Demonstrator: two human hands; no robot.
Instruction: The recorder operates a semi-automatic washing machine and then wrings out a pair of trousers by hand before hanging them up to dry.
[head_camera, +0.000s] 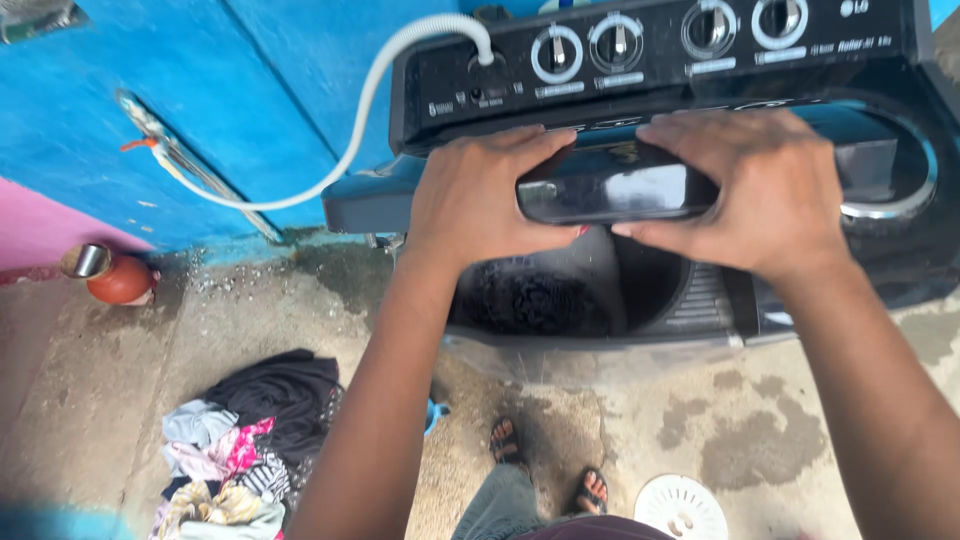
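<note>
Right now you hold the dark folded lid (610, 190) of the twin-tub washing machine (700, 70) over its open wash tub (560, 290), left hand (480, 195) and right hand (770, 190) clamped on its ends, so I judge the next move needs a steady, level swing.

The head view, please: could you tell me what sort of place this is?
Probably a home's outdoor washing area: a twin-tub washing machine on wet concrete floor, a heap of laundry, against a blue painted wall.

Bare forearms, no sleeves; sandals (548, 465); trousers (505, 510), perhaps grey-green.
</note>
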